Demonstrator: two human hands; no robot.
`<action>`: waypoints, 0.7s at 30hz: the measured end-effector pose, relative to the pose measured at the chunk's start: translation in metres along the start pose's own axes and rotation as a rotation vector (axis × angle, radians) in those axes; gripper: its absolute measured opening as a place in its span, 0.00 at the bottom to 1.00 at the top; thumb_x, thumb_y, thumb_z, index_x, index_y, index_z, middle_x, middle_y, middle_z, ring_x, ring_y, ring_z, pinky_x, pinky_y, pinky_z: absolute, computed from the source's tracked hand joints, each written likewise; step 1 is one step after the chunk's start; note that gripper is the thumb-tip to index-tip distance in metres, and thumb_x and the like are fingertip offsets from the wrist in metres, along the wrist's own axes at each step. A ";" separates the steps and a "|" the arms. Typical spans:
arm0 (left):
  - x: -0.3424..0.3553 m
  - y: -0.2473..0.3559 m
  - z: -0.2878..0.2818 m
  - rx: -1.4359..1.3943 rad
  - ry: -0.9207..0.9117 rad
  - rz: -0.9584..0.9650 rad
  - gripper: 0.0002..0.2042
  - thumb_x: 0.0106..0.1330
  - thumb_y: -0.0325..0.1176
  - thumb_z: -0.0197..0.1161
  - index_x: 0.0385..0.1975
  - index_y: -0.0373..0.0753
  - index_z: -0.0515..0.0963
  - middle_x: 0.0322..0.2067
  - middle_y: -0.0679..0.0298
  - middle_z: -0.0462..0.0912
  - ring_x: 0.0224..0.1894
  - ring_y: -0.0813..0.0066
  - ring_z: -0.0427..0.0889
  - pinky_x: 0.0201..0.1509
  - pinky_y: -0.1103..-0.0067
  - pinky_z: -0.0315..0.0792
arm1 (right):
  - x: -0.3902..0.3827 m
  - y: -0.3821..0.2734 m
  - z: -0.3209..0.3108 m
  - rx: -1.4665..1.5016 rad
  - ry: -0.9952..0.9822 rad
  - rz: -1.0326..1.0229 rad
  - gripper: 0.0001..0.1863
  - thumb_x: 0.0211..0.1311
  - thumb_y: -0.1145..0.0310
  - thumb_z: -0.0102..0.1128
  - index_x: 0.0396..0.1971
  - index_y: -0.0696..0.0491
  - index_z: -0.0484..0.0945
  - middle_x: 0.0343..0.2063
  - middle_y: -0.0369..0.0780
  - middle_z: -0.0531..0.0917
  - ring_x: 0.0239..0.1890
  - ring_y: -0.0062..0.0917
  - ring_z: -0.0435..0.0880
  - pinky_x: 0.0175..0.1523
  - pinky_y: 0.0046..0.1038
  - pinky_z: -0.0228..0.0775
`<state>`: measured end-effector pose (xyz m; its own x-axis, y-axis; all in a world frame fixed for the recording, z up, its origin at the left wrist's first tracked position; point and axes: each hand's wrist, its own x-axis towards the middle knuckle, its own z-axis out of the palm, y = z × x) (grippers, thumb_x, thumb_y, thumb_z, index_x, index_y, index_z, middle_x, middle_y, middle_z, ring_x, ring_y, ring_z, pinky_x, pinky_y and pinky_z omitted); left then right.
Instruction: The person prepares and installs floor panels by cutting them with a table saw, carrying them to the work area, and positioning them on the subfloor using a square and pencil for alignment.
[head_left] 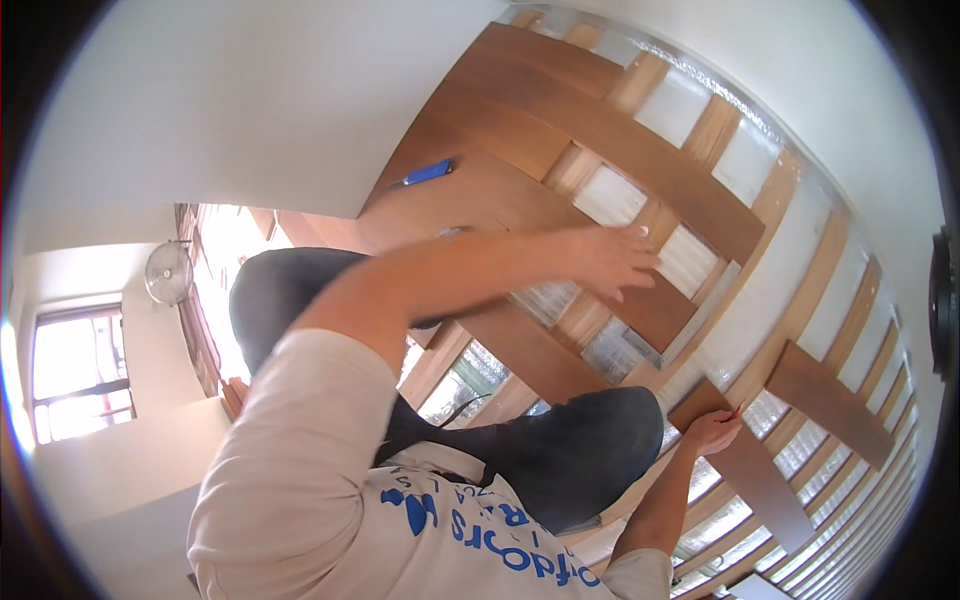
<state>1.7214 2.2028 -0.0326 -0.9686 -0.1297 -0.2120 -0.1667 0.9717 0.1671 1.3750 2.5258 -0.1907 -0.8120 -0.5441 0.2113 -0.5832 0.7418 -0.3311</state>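
My left hand point(608, 262) reaches over the brown floorboards with its fingers spread and nothing gripped in it. Whether it touches the floorboard point(665, 312) beneath is not clear. A metal L-shaped square point(645, 348) lies at that board's end. Lower right, my right hand point(712, 432) is closed around a thin red-tipped stick, perhaps a pencil point(738, 411); most of it is hidden by the fingers. That hand is at a loose short plank point(752, 475) lying across the wooden battens.
Battens point(805, 275) run over shiny foil with gaps between. Another short plank point(832, 403) lies at the right. A blue-handled tool point(432, 172) rests on the laid boards point(470, 165). A fan point(168, 273) stands far left near a window. White walls border the floor.
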 end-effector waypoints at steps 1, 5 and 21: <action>-0.029 -0.021 -0.014 0.037 0.007 -0.008 0.29 0.70 0.53 0.66 0.68 0.50 0.74 0.74 0.57 0.68 0.74 0.59 0.68 0.80 0.59 0.54 | 0.001 0.001 -0.001 -0.007 -0.008 -0.001 0.15 0.75 0.67 0.52 0.50 0.60 0.82 0.46 0.53 0.87 0.50 0.51 0.84 0.57 0.48 0.75; -0.170 -0.099 -0.077 0.146 -0.273 -0.239 0.22 0.67 0.44 0.66 0.61 0.48 0.77 0.60 0.63 0.79 0.68 0.63 0.73 0.75 0.61 0.61 | 0.006 0.000 -0.006 -0.043 -0.034 0.020 0.15 0.75 0.68 0.52 0.51 0.60 0.82 0.47 0.52 0.87 0.51 0.50 0.85 0.58 0.47 0.76; -0.422 -0.108 0.059 -0.106 0.039 -0.774 0.30 0.71 0.52 0.65 0.66 0.40 0.74 0.70 0.53 0.72 0.74 0.55 0.67 0.78 0.58 0.58 | -0.019 -0.032 -0.030 0.018 -0.121 -0.120 0.18 0.75 0.68 0.52 0.56 0.60 0.81 0.50 0.52 0.84 0.55 0.49 0.80 0.63 0.46 0.71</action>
<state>2.1589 2.1643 -0.0183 -0.5748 -0.7717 -0.2721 -0.8125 0.5779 0.0773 1.4085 2.5249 -0.1565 -0.7274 -0.6722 0.1380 -0.6741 0.6625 -0.3266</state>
